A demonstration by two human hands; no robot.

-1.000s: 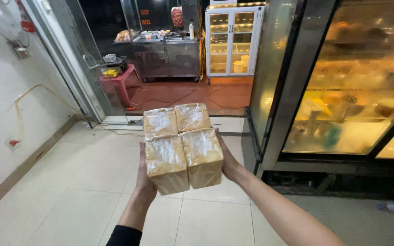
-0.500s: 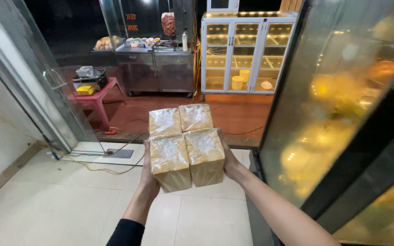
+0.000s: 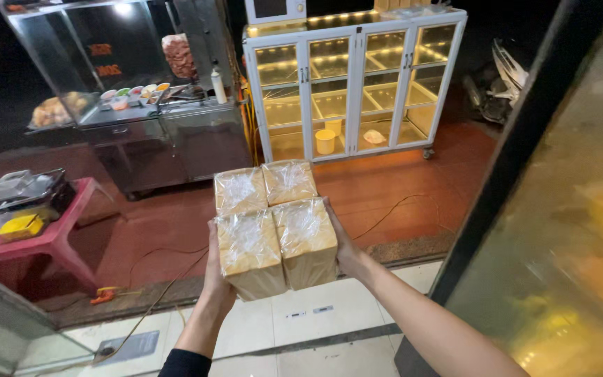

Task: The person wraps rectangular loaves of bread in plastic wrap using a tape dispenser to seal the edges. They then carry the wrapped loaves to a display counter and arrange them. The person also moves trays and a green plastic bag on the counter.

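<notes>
Both hands' fingers clasp four tan bread loaves (image 3: 273, 227) (each wrapped in clear, glossy plastic) stacked two-by-two

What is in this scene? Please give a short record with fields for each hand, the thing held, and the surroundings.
left hand: presses the left side of the wrapped loaves
right hand: presses their right side
wrapped loaves: four square blocks in clear film, stacked two by two
ahead: white glass cabinet, lit, mostly bare shelves
left: steel food cart; red plastic table
floor: orange cable
</notes>
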